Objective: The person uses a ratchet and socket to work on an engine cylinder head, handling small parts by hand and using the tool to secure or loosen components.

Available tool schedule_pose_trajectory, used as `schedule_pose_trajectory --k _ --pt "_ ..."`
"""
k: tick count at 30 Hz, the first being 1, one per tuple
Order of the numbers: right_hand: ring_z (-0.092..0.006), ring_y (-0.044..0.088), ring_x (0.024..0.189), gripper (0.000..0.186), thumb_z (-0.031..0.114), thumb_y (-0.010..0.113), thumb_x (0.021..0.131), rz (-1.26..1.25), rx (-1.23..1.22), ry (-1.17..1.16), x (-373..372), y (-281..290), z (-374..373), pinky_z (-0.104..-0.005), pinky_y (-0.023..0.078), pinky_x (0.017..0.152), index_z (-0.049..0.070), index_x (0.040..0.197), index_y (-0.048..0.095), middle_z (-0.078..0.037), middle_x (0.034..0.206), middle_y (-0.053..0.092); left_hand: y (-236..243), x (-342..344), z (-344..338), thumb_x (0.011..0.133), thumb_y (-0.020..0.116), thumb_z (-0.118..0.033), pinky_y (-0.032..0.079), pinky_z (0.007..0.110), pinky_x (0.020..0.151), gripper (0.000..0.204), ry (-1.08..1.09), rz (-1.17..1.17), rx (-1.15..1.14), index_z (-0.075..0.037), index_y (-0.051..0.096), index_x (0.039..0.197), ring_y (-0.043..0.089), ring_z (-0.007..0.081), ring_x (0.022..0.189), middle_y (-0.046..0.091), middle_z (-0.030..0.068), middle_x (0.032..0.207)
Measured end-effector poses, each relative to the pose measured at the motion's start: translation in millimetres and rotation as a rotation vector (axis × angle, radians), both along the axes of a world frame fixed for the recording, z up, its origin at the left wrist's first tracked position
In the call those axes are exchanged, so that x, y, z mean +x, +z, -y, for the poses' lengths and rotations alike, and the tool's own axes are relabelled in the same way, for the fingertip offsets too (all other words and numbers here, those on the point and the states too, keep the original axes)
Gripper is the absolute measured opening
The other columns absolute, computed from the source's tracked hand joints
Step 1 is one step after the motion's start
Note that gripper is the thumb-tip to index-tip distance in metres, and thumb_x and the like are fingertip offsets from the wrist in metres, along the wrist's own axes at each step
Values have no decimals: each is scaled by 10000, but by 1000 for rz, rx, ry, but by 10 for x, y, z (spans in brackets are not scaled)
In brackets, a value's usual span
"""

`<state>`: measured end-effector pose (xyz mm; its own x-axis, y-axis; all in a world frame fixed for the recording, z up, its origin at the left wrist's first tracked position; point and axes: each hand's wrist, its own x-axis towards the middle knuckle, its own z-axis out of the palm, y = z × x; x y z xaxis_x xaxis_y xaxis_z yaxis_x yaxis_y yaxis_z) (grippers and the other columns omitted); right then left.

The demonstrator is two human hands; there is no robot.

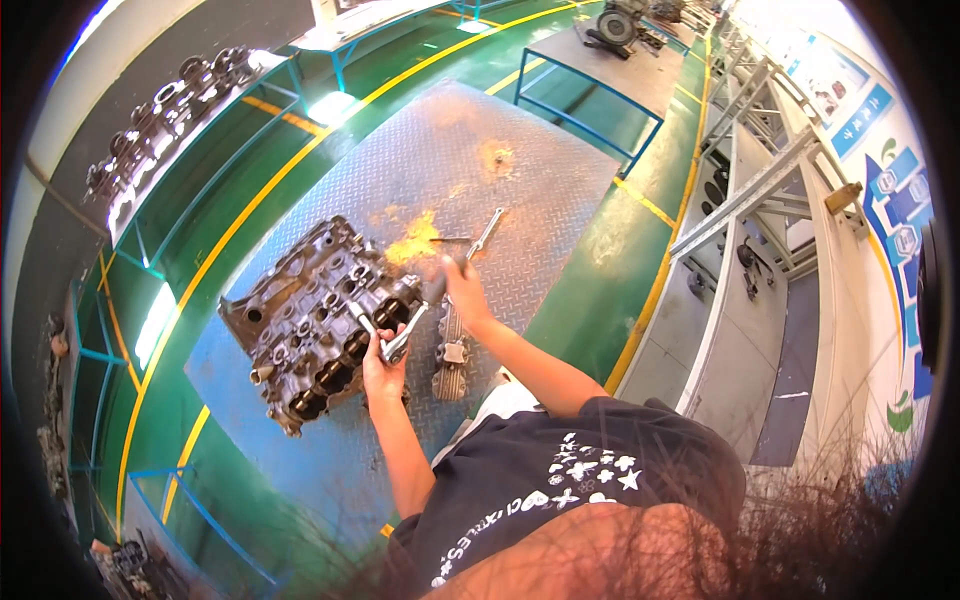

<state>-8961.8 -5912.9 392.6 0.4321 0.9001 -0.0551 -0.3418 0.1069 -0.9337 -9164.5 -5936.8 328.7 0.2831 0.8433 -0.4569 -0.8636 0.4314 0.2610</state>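
My left hand (382,372) is closed around the head end of a socket wrench (408,334), above the near right edge of a metal engine cylinder head (318,310). A bright socket piece points up and left from that hand. My right hand (464,294) is wrapped round the dark handle of the same wrench. Beyond the right hand, a silver combination wrench (487,233) lies on the diamond-plate surface (400,150), with a thin dark rod (452,240) by it. A ribbed metal engine part (452,362) lies below my right wrist, partly hidden.
Yellow staining (415,240) marks the plate behind the cylinder head. Blue-framed tables (600,72) with engine parts stand beyond it, and another table at the left bears several metal parts (165,110). Grey shelving (735,250) runs along the right. Yellow lines cross the green floor (235,175).
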Motion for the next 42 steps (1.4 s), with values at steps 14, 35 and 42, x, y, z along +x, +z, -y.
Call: schedule_pose_trajectory --k 14,35,42 --pt "-246 641 884 383 278 649 948 587 139 420 -877 949 197 -385 495 779 66 1203 456 -180 951 633 -319 -176 -164 1016 543 -270 532 315 794 287 -366 -717 54 -17 641 1111 657 150 866 699 63 959" --pt "-150 590 795 272 323 547 1017 488 163 264 -739 365 5 -314 491 745 51 1030 543 -44 854 607 120 -20 -87 1022 523 -250 563 385 792 261 -100 -284 -3 -19 623 1092 692 216 840 660 58 814" --pt "-298 658 857 381 401 444 1017 -672 -688 81 54 -1135 414 -444 569 816 40 1009 567 -118 915 650 41 234 -127 1016 534 -249 586 417 788 249 14 -253 -42 -18 625 1001 726 315 847 654 66 781"
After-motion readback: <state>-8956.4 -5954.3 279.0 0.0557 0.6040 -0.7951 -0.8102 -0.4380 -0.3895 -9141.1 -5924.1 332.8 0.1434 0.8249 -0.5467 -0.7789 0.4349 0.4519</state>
